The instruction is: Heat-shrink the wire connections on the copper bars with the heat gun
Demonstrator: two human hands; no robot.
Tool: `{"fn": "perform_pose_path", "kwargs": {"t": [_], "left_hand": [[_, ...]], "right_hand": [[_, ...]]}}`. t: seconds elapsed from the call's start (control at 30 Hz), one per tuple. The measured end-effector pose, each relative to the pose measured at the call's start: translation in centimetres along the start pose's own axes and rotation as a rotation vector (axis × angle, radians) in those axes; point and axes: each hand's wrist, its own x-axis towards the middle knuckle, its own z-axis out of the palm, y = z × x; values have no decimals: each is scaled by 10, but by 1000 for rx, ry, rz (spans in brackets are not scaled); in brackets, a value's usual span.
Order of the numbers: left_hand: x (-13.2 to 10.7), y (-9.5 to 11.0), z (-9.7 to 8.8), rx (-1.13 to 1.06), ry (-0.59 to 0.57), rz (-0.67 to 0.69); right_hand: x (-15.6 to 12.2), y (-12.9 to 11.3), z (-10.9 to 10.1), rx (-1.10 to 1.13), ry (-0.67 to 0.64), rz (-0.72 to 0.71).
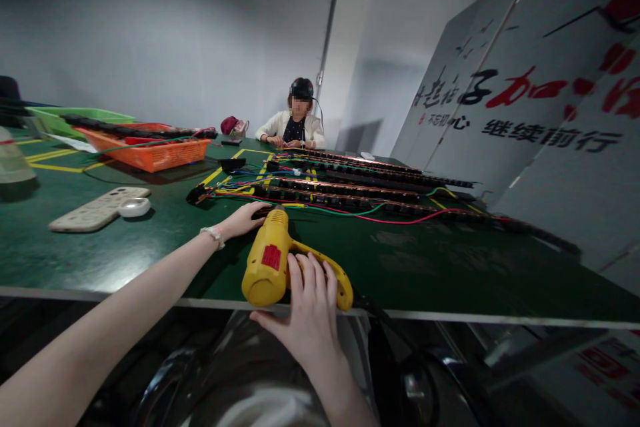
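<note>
A yellow heat gun (pixel 270 265) with a red label lies on its side by the table's front edge, its nozzle pointing away from me. My right hand (pixel 311 300) has its fingers curled over the gun's handle (pixel 336 275), while the thumb sticks out below. Just past the nozzle, my left hand (pixel 245 219) has its fingers closed at the near edge of a bundle of wires (pixel 295 205); what lies between the fingertips is hidden. Beyond them stretch several long black strips with copper-coloured edges (pixel 350 195) and coloured leads.
To the left lie a phone (pixel 97 210) and a round white case (pixel 135 207). Behind them stand an orange basket (pixel 163 157) holding strips and a green basket (pixel 95 115). A co-worker (pixel 295 123) sits across the green table (pixel 450 260). The gun's cord (pixel 385 320) hangs over the edge.
</note>
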Motion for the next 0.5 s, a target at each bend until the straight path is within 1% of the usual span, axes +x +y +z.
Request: {"fn": "perform_pose_path", "kwargs": {"t": [0.13, 0.2, 0.3, 0.33, 0.4, 0.5], "left_hand": [[0, -3, 2, -1, 13, -14], [0, -3, 1, 12, 11, -16], [0, -1, 0, 36, 1, -24], [1, -1, 0, 39, 1, -27], [1, -2, 0, 37, 1, -28], [1, -3, 0, 35, -2, -18]], "right_hand": [[5, 0, -1, -16, 3, 16], [12, 3, -3, 5, -69, 52], [26, 7, -10, 58, -249, 115], [30, 8, -12, 67, -292, 121], [35, 10, -14, 71, -335, 115], [34, 10, -11, 66, -321, 99]]}}
